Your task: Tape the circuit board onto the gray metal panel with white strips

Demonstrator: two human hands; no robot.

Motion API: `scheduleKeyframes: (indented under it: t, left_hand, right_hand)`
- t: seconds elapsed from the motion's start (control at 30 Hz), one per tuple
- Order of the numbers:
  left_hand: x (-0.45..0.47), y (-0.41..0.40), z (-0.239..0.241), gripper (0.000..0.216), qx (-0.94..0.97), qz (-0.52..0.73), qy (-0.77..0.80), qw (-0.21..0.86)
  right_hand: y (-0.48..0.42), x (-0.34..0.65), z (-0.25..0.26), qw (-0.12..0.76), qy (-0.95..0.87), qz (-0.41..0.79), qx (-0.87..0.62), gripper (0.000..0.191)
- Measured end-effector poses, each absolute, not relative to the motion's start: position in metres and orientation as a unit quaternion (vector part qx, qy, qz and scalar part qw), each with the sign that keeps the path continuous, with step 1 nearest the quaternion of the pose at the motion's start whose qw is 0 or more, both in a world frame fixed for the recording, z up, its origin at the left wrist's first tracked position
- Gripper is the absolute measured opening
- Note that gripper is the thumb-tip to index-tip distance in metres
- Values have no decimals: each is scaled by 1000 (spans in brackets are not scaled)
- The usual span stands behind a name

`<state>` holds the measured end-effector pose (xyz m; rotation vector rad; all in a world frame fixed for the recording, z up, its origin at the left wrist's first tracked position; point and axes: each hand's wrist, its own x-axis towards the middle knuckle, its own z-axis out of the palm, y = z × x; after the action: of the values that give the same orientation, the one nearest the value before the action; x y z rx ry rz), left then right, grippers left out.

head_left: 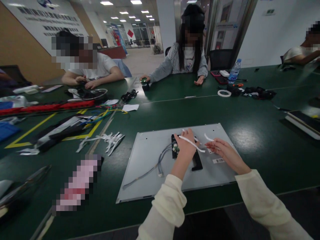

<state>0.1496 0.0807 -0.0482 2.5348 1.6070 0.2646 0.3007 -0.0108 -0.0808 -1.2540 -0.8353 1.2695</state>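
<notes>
A grey metal panel [147,156] lies on the table in front of me. On it rests a black plastic frame [197,163] with a small circuit board [175,147] and grey cables [160,160] trailing left. My left hand [186,146] bends over the frame with its fingers curled; what they grip is hidden. Across the back of that hand runs a narrow white strip [192,143]. My right hand [223,151] is closed in a pinch on another white strip [208,137], above the panel's right side near a white label [218,160].
A heap of white strips [110,140] and a pink blurred-out object [80,183] lie left of the panel. Farther off are a tape roll [224,93], a water bottle [234,71] and black cables [128,96]. Two people sit opposite; one's hand touches a small device [144,83].
</notes>
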Motion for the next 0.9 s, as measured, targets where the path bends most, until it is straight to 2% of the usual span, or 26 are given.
scheduleKeyframes:
  t: [0.2,0.47,0.67,0.8,0.9]
  left_hand:
    - [156,81,-46,77,831,28,547,97]
    - [155,84,-51,86,829,34,548,103]
    - [139,85,-47,70,827,111,528,158]
    - [113,74,-35,52,836,203,484,161]
    - [94,55,-26,39,838,267,421,223]
  right_hand:
    - [-9,303,-86,556,-353,545,-519,27]
    - [-13,301,-81,552,-362,546,-515,25]
    - [-17,301,-78,549,-408,502,-530,30]
    - [-22,300,-75,486,-453,505,-551,29]
    - [-31,295,-65,428,-499,523,-542,31]
